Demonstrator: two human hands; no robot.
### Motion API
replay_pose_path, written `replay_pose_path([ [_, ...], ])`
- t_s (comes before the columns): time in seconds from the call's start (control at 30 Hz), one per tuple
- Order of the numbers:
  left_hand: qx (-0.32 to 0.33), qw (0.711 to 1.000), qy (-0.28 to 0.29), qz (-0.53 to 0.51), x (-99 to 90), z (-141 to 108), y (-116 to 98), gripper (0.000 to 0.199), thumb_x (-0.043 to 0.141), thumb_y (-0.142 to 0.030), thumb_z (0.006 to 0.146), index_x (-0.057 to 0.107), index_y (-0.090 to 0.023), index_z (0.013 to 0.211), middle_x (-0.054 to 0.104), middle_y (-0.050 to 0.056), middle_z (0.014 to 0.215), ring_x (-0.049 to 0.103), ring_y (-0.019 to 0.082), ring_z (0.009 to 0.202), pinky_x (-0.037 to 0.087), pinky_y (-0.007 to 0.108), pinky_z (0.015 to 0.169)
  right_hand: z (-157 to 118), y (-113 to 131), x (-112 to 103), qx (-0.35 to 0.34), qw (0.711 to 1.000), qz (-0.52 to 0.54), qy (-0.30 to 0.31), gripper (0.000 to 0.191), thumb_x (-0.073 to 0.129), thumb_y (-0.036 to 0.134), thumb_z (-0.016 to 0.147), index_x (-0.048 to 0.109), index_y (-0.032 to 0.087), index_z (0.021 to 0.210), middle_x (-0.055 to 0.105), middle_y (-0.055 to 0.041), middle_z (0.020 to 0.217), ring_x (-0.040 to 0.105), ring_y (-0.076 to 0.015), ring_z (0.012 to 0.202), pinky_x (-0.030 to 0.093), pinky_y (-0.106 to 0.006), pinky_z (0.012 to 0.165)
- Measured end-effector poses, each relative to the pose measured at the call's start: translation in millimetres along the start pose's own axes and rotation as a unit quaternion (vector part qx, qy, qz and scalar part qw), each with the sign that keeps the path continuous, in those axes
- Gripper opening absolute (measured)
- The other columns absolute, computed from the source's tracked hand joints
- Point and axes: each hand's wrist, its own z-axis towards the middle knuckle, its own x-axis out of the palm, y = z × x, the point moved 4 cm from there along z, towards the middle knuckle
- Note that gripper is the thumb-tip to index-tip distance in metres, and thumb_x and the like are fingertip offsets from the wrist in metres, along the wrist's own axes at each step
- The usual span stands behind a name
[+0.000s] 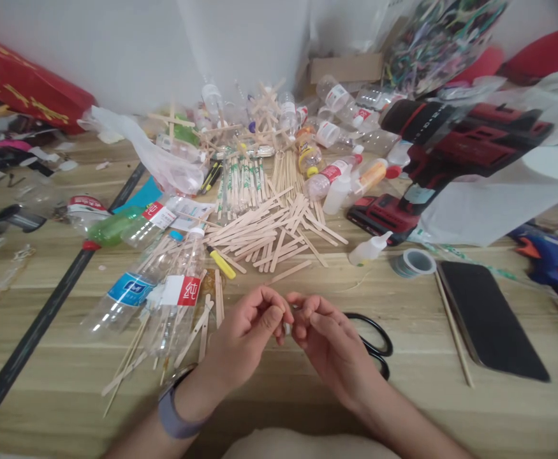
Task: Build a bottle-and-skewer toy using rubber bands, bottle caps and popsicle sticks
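Observation:
Close together over the near part of the table, my left hand (254, 328) and my right hand (329, 341) both have their fingers curled in a pinch. Whatever lies between the fingertips is too small to make out. Scissors (377, 338) with black handles lie partly hidden behind my right hand. Beyond my fingers spreads a heap of wooden craft sticks (269, 233), and a yellow utility knife (221, 262) rests at its near left edge. Clear plastic bottles (178, 299) with loose sticks lie left of my left hand.
A red and black cordless drill (451, 140) stands at the right. Near it are a small glue bottle (369, 248), a tape roll (415, 262), a phone (491, 319) and a blue glue gun (546, 255). A black strip (44, 325) crosses the left side. Several bottles (336, 134) crowd the back.

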Motion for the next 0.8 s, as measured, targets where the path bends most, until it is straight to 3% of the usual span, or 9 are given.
replay_pose_path([
  [0.17,-0.012,0.997,0.003,-0.073,4.2,-0.4,5.7,0.028,0.063,-0.041,0.090,0.056,-0.016,0.079,0.057,-0.001,0.076,0.051,0.009,0.064,0.042,0.022,0.059,1.4,-3.7,5.1,0.033,0.998,0.055,0.020,0.021,0.083,0.035,0.070,0.068,0.021,0.069,0.058,0.0063,0.063,0.044,-0.0053,0.049,0.047,-0.019,0.059],
  [0.4,-0.035,0.999,0.001,-0.023,0.4,-1.9,7.1,0.031,0.063,-0.043,0.089,0.056,-0.016,0.075,0.055,-0.002,0.069,0.047,0.010,0.061,0.038,0.023,0.057,0.1,0.0,4.1,0.068,0.997,0.008,0.027,0.020,0.085,0.026,0.067,0.069,0.016,0.063,0.066,0.0006,0.065,0.054,-0.0069,0.052,0.045,-0.019,0.056],
  [0.53,-0.044,0.998,-0.026,-0.028,-0.4,0.4,8.1,0.034,0.065,-0.047,0.086,0.056,-0.016,0.075,0.055,-0.002,0.068,0.049,0.011,0.060,0.039,0.024,0.057,2.3,1.8,1.1,0.069,0.998,-0.004,0.011,0.020,0.086,0.030,0.067,0.071,0.016,0.065,0.067,0.0004,0.066,0.055,-0.0065,0.053,0.047,-0.019,0.059],
  [0.73,-0.035,0.998,-0.049,-0.025,-0.7,-1.9,12.6,0.031,0.065,-0.044,0.086,0.058,-0.015,0.079,0.059,0.004,0.098,0.051,0.008,0.060,0.045,0.026,0.061,6.4,3.6,-3.5,0.047,0.998,-0.031,-0.028,0.022,0.090,0.029,0.062,0.073,0.018,0.071,0.070,0.0003,0.069,0.058,-0.0072,0.058,0.048,-0.019,0.060],
  [0.8,-0.022,0.999,-0.044,0.008,-1.1,-3.5,12.1,0.029,0.062,-0.043,0.089,0.058,-0.016,0.079,0.059,0.002,0.090,0.052,0.009,0.061,0.045,0.026,0.062,5.6,5.1,-3.2,0.038,0.998,-0.048,-0.035,0.023,0.090,0.028,0.062,0.073,0.017,0.071,0.071,0.0000,0.070,0.060,-0.0082,0.059,0.049,-0.021,0.061],
])
